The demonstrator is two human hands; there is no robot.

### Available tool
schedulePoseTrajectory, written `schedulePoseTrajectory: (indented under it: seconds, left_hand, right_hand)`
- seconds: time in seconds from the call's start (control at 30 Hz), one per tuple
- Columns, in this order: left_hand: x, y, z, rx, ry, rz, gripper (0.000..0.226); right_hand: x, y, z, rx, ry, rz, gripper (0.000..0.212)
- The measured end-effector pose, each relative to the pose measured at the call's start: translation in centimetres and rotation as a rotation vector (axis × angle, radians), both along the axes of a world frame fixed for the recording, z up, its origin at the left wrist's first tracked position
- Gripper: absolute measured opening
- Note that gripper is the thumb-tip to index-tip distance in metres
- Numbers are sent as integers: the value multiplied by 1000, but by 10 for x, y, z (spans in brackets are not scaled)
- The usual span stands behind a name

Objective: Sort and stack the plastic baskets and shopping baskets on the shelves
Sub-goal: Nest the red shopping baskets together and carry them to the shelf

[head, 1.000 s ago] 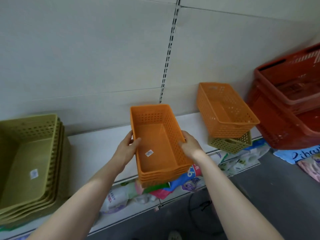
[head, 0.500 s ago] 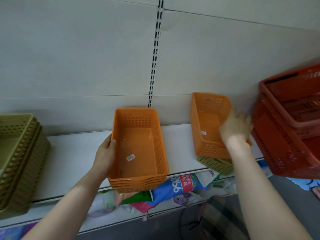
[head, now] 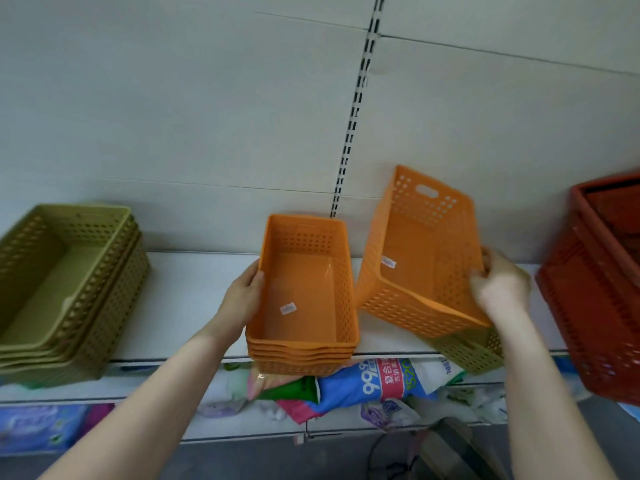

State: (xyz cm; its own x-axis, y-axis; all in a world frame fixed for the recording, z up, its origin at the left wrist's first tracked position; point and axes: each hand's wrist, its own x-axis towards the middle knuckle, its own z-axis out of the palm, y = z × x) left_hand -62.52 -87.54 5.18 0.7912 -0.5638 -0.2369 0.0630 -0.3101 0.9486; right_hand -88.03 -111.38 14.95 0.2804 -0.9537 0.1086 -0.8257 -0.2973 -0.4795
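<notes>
My right hand [head: 502, 289] has just lifted the loose orange basket [head: 426, 258] off the olive one; left hand [head: 242, 299] steadies the orange stack [head: 304, 306], ready for nesting.

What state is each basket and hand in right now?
Orange basket stack: nested, on the shelf edge.
Single orange basket: tilted, lifted.
Green basket: under the tilted one.
Green basket stack: nested, on shelf.
Red shopping baskets: stacked.
Left hand: holding the stack.
Right hand: gripping the single basket.
</notes>
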Motion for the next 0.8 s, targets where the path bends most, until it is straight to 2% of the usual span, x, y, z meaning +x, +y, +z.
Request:
schedulePoseTrajectory:
  seconds: [0.13,0.23,0.37,0.5,0.63,0.8]
  left_hand:
    - [1,8,6,-56,66,-48,30]
    - [4,15,7,-91,138,-71,23]
    - [9,24,6,-94,221,-142,40]
    - [11,31,5,-101,254,-171,52]
    - [11,32,4,-84,258,-207,53]
    - [6,31,9,-42,273,-239,69]
  right_hand:
    - [34,36,18,4,-203,199,42]
    - [73,60,15,82,-216,305,41]
    - [112,85,-10,66,15,337,41]
    - [120,100,-34,-53,219,269,25]
    - [118,104,-30,-96,278,181,22]
    - [126,106,-39,-125,333,249,27]
